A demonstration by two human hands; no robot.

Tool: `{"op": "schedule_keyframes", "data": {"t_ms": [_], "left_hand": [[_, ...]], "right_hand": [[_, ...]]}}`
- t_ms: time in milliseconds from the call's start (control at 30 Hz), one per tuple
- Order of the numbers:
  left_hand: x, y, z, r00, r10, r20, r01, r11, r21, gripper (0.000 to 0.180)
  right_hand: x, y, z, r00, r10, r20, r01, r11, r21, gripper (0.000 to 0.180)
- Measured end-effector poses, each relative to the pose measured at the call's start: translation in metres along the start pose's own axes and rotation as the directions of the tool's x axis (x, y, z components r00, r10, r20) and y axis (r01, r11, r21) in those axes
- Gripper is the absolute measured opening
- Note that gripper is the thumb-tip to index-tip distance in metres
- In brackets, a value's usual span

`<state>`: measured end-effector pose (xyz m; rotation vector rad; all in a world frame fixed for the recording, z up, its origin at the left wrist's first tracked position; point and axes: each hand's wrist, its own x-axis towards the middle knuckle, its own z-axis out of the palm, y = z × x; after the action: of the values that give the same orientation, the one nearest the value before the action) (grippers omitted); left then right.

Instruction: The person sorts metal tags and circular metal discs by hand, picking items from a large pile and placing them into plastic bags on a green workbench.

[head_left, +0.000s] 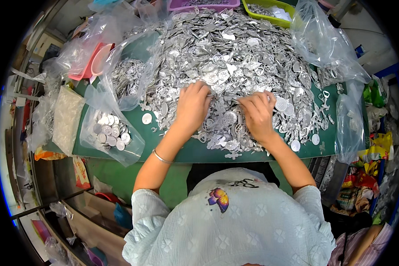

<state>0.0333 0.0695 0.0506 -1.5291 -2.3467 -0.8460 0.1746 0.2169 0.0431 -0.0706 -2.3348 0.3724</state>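
Centre frame, near edge of green table (181, 153): left hand (191, 106) knuckles-up, fingers curled into heap of flat silver metal charms (235, 53); contents of grip not discernible. Just right: right hand (258, 113), fingertips pinched on small silver piece (235, 101), pointing toward left hand. Upper frame: heap extending away beyond both hands.

A clear plastic bag (112, 133) with round silver discs lies at nine o'clock on the green table (181, 150). Just above it, at ten o'clock, a second clear bag (127, 77) holds silver ring-shaped parts. A pink tray (92, 62) sits further out at ten o'clock. At twelve o'clock stands a purple basket (204, 4), and a yellow-green basket (270, 13) is beside it at one o'clock. Empty clear bags (323, 44) lie at two o'clock.
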Motion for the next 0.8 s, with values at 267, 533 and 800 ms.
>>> {"op": "schedule_keyframes", "data": {"t_ms": [267, 533, 800], "left_hand": [[-0.043, 0.013, 0.002, 0.993, 0.042, -0.112, -0.062, 0.982, -0.177, 0.015], [-0.045, 0.029, 0.007, 1.000, -0.030, 0.000, 0.029, 0.991, -0.127, 0.018], [-0.040, 0.035, 0.016, 0.958, -0.236, -0.164, 0.164, 0.916, -0.365, 0.028]], "right_hand": [[-0.014, 0.020, -0.026, 0.979, 0.187, 0.084, -0.202, 0.956, 0.215, 0.013], [0.003, -0.003, -0.006, 0.934, 0.042, 0.355, -0.038, 0.999, -0.019, 0.027], [-0.022, 0.032, -0.016, 0.800, 0.585, 0.134, -0.586, 0.714, 0.383, 0.012]]}}
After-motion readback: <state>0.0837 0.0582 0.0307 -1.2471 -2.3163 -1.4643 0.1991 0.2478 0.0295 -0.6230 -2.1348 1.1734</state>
